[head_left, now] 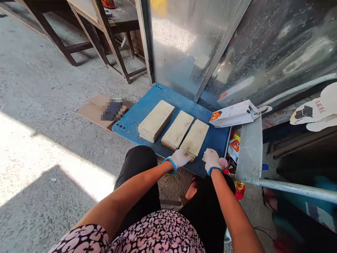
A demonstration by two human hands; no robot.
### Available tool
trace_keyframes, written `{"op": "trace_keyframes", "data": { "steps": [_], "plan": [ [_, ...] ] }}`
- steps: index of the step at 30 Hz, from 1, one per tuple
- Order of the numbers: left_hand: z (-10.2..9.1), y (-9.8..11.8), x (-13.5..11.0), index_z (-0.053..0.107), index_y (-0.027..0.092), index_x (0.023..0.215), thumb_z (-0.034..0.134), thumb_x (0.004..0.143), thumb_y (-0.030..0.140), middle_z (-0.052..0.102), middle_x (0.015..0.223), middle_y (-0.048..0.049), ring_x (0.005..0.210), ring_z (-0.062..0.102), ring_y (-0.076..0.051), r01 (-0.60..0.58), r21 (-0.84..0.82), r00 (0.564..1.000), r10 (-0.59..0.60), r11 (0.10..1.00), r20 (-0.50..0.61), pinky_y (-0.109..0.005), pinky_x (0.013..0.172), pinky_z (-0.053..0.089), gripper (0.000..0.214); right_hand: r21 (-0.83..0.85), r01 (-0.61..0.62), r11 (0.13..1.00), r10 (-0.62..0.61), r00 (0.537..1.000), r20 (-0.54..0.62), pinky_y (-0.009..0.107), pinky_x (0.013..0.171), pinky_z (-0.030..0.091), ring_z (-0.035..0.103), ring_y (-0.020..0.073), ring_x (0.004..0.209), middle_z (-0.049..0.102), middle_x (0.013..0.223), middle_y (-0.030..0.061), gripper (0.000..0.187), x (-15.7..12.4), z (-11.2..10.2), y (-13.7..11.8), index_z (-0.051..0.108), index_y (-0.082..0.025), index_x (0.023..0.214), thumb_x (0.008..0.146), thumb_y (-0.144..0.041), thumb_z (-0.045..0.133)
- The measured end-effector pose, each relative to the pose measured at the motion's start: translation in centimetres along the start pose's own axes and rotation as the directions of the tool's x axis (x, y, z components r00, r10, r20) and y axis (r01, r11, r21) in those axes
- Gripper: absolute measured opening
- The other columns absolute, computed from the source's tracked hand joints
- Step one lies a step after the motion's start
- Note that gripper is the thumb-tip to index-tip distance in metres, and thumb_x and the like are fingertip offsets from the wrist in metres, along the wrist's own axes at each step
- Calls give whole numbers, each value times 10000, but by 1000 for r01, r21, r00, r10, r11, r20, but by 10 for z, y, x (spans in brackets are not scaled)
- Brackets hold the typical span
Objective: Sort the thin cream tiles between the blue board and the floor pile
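On the blue tabletop [143,108], the rightmost paper stack [198,135], likely light, bendable, best held by its edges, is touched by the left hand [181,157], fingers parted, the right hand [211,160] being curled, either grip unclear.

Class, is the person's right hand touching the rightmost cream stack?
Apart. The head view shows a strip of blue surface between the right hand and the rightmost cream stack.

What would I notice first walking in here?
Probably the blue board in the middle, bearing three stacks of pale sheets. The gloved left hand touches the rightmost stack near its close end; the gloved right hand is beside it. A white box lies at the board's right edge.
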State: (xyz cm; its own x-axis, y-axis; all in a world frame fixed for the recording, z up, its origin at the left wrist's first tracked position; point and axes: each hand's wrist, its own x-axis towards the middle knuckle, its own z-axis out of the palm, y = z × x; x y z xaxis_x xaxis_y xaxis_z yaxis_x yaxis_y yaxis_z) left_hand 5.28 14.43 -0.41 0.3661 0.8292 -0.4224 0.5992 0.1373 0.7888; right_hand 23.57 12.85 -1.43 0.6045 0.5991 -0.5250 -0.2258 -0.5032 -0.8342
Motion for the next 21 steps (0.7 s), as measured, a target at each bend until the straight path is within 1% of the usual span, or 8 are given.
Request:
{"op": "trace_keyframes", "data": {
  "steps": [4, 8, 10, 12, 15, 17, 19, 21],
  "plan": [
    [-1, 14, 33, 481, 123, 1536, 646, 929, 285, 479, 1573, -128, 1463, 437, -289, -27, 60, 999, 24, 998, 38, -351, 1245, 321, 650, -40, -104, 994, 103, 994, -33, 205, 399, 356, 416, 95, 413, 462, 532, -72, 216, 29, 7, -6, 505, -221, 777, 892, -334, 648],
    [3, 24, 60, 375, 104, 1590, 645, 926, 287, 378, 1630, -159, 1484, 397, -326, -64, 122, 998, 61, 991, 23, -388, 1249, 330, 740, -35, -213, 976, 211, 976, -61, 219, 378, 327, 407, 109, 425, 423, 555, -78, 294, 58, 21, -9, 501, -236, 813, 908, -459, 666],
    [4, 27, 73, 346, 93, 1597, 650, 912, 277, 341, 1647, -165, 1496, 374, -326, -58, 135, 998, 56, 989, 21, -380, 1253, 318, 772, -25, -243, 970, 241, 968, -76, 219, 373, 318, 410, 114, 440, 407, 566, -78, 323, 69, 28, -10, 486, -245, 817, 920, -504, 648],
    [4, 27, 84, 363, 81, 1579, 659, 900, 283, 335, 1644, -180, 1497, 369, -323, -34, 155, 999, 31, 987, 23, -361, 1247, 314, 768, 7, -280, 960, 279, 957, -84, 222, 388, 354, 463, 126, 477, 446, 591, -61, 329, 76, 35, -9, 483, -247, 828, 953, -530, 593],
    [2, 26, 96, 393, 89, 1546, 670, 877, 269, 335, 1633, -197, 1488, 374, -342, 14, 186, 1000, -18, 983, 20, -382, 1221, 341, 747, 116, -324, 939, 336, 937, -99, 244, 465, 469, 565, 150, 558, 554, 643, -22, 296, 80, 45, -5, 511, -239, 863, 998, -502, 519],
    [0, 28, 99, 379, 117, 1549, 664, 875, 271, 317, 1638, -195, 1477, 391, -355, 66, 178, 998, -69, 982, 13, -401, 1192, 375, 747, 158, -325, 933, 340, 937, -83, 263, 519, 518, 612, 167, 608, 621, 673, 6, 275, 81, 50, -4, 555, -226, 883, 993, -477, 527],
    [-1, 31, 101, 376, 132, 1539, 659, 881, 308, 328, 1628, -198, 1465, 411, -359, 122, 146, 992, -125, 982, 8, -401, 1169, 397, 737, 140, -293, 946, 299, 954, -22, 270, 556, 542, 652, 184, 673, 681, 724, 38, 289, 81, 53, -4, 613, -204, 903, 971, -478, 551],
    [-3, 35, 103, 377, 106, 1522, 664, 876, 355, 365, 1597, -222, 1459, 417, -365, 151, 113, 988, -153, 982, 7, -387, 1157, 402, 749, 122, -243, 962, 238, 970, 54, 265, 602, 558, 685, 194, 755, 731, 814, 63, 329, 81, 55, -7, 662, -181, 936, 954, -494, 565]
  ]
}}
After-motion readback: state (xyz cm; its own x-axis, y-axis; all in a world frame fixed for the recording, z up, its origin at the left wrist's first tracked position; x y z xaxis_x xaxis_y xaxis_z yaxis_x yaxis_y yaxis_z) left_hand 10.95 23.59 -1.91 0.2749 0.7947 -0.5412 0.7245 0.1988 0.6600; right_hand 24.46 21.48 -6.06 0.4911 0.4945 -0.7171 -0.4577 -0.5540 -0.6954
